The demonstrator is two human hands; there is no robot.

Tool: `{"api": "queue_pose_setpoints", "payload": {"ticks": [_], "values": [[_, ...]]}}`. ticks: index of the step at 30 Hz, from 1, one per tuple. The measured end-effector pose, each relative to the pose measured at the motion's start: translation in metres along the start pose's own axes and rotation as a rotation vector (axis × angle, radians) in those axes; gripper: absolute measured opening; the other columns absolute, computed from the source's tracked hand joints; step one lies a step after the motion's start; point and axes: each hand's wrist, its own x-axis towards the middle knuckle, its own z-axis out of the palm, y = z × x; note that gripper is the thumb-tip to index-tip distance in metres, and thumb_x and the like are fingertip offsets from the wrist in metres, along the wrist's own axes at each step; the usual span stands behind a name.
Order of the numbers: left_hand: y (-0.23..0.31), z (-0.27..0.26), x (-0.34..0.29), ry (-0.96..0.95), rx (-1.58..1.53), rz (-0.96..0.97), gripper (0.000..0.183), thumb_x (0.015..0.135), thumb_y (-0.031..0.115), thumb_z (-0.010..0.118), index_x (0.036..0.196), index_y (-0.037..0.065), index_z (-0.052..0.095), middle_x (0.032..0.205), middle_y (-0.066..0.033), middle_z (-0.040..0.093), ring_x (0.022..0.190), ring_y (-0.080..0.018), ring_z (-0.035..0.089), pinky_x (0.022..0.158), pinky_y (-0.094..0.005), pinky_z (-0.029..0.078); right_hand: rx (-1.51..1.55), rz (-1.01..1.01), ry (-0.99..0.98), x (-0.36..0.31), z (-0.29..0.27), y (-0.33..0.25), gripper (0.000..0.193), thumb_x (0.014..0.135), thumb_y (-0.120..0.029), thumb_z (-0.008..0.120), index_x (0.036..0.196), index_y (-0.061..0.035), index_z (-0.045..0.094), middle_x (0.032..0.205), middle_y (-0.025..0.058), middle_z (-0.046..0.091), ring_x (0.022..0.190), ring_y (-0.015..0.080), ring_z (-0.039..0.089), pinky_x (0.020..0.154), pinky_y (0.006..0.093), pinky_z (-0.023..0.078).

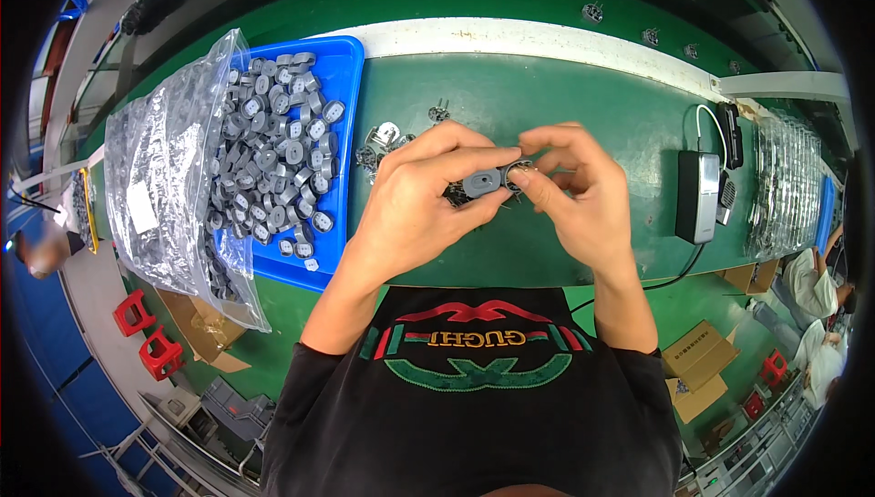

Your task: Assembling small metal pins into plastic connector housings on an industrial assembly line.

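Over the green table [620, 114], my two hands meet in front of my chest. My left hand [415, 189] is closed, its thumb and fingers around a grey oval plastic part [481, 183]. Right beside it, my right hand [583, 182] pinches a small ring-like metal part [516, 171] between thumb and forefinger. The two parts touch or nearly touch; their exact contact is hidden by the fingers. Small metal parts with prongs [386, 136] lie on the table just beyond my left hand, and another pronged part [439, 112] sits a little farther off.
At left, a blue tray [351, 123] holds many grey oval parts [273, 150], with a clear plastic bag [169, 169] over its left side. A black-and-silver box [698, 196] with a cable stands right. Beyond it are clear plastic packs [786, 187]. Several metal parts sit on the far ledge.
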Motion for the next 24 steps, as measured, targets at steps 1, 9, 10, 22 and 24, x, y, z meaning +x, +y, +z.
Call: {"api": "queue_pose_setpoints", "payload": {"ticks": [1, 9, 10, 22, 24], "values": [[-0.002, 0.001, 0.001, 0.011, 0.001, 0.020, 0.040, 0.069, -0.001, 0.084, 0.108, 0.006, 0.077, 0.098, -0.0074, 0.070, 0.088, -0.0191, 0.069, 0.075, -0.0294, 0.055, 0.052, 0.144, -0.038, 0.001, -0.002, -0.002, 0.022, 0.086, -0.001, 0.076, 0.107, -0.0005, 0.072, 0.090, 0.0053, 0.070, 0.072, 0.0068, 0.062, 0.058, 0.0211, 0.048], [-0.022, 0.000, 0.002, 0.303, 0.262, 0.018, 0.029, 0.074, -0.004, 0.080, 0.102, 0.005, 0.077, 0.096, -0.0056, 0.067, 0.087, -0.0161, 0.068, 0.070, -0.0272, 0.056, -0.800, -0.388, 0.197, 0.094, -0.030, 0.029, 0.024, 0.089, -0.018, 0.074, 0.104, 0.0011, 0.073, 0.076, 0.0088, 0.069, 0.070, 0.0129, 0.060, 0.068, 0.0304, 0.049], [-0.032, -0.003, -0.003, 0.380, 0.125, -0.037, 0.023, 0.077, -0.004, 0.079, 0.099, 0.003, 0.076, 0.099, -0.0058, 0.065, 0.084, -0.0129, 0.065, 0.061, -0.0237, 0.053, -0.627, -0.203, 0.198, 0.119, -0.042, 0.029, 0.024, 0.088, -0.023, 0.071, 0.102, -0.0036, 0.076, 0.087, 0.0179, 0.074, 0.082, 0.0313, 0.072, 0.077, 0.0389, 0.054], [-0.058, -0.029, -0.035, 0.438, -0.867, -0.248, 0.030, 0.095, 0.006, 0.067, 0.123, -0.006, 0.064, 0.115, -0.0179, 0.069, 0.099, -0.0214, 0.068, 0.087, -0.0290, 0.055, -0.908, -0.611, 0.501, 0.161, -0.064, 0.039, 0.020, 0.090, -0.022, 0.069, 0.094, -0.0044, 0.076, 0.086, 0.0133, 0.070, 0.079, 0.0336, 0.066, 0.076, 0.0439, 0.053], [-0.064, -0.026, -0.039, 0.414, -1.037, -0.229, 0.034, 0.100, 0.011, 0.061, 0.128, -0.007, 0.059, 0.119, -0.0236, 0.067, 0.105, -0.0301, 0.069, 0.091, -0.0350, 0.059, -0.755, -0.353, 0.165, 0.100, -0.049, 0.034, 0.018, 0.089, -0.021, 0.070, 0.093, -0.0044, 0.075, 0.088, 0.0128, 0.067, 0.082, 0.0314, 0.064, 0.076, 0.0414, 0.051]]}}
